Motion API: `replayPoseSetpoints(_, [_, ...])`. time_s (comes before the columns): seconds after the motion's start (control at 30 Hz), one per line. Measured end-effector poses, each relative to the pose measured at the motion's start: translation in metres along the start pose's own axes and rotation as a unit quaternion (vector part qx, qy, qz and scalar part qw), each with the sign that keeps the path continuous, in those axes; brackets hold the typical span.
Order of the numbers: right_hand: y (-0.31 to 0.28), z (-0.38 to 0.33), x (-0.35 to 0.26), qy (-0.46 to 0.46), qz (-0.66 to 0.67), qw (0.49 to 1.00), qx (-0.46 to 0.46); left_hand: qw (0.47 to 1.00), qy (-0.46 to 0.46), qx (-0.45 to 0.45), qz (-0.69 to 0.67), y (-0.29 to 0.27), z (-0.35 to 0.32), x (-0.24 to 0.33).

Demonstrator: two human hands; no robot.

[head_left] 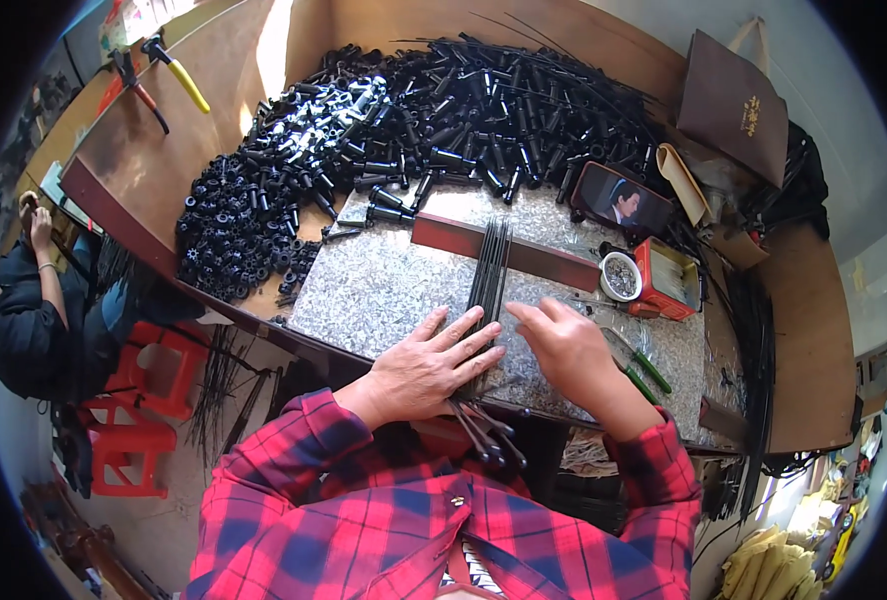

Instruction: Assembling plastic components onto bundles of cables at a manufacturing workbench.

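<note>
Now both hands lie flat and open, left hand and right hand squaring a bundle of thin black metal rods on the speckled grey work slab, seemingly aligning them; gripping likely comes next

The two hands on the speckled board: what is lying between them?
In the head view, a bundle of thin black rods lies between the left hand and the right hand, running away across the speckled board. The left fingers rest on it.

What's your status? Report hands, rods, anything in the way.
Left hand flat on black rods, right hand beside them, fingers open. Rods bundled on speckled board. Green-handled pliers close by right hand.
</note>
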State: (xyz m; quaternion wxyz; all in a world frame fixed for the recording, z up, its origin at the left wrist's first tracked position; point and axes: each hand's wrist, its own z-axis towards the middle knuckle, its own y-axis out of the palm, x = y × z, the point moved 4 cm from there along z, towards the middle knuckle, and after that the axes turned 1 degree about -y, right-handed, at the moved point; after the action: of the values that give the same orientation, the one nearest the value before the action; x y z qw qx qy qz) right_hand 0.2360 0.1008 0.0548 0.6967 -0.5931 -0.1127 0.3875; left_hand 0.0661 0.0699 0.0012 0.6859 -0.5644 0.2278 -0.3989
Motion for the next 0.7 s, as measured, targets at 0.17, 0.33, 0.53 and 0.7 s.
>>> replayPoseSetpoints(0.17, [0.026, 0.021, 0.006, -0.058, -0.149, 0.986, -0.040, 1.000, 0.014, -0.003, 0.020, 0.001, -0.003, -0.004])
replayPoseSetpoints(0.33, [0.027, 0.018, 0.008, -0.075, -0.146, 0.985, -0.046, 0.999, 0.013, 0.023, -0.021, 0.001, -0.006, -0.006])
replayPoseSetpoints(0.53, [0.015, 0.035, 0.017, -0.076, -0.046, 0.996, 0.019, 0.998, 0.010, 0.035, -0.049, 0.003, -0.006, -0.007])
replayPoseSetpoints(0.7, [0.019, 0.077, 0.044, 0.035, -0.048, 0.994, 0.088, 0.998, 0.005, 0.037, -0.059, 0.003, -0.006, -0.008])
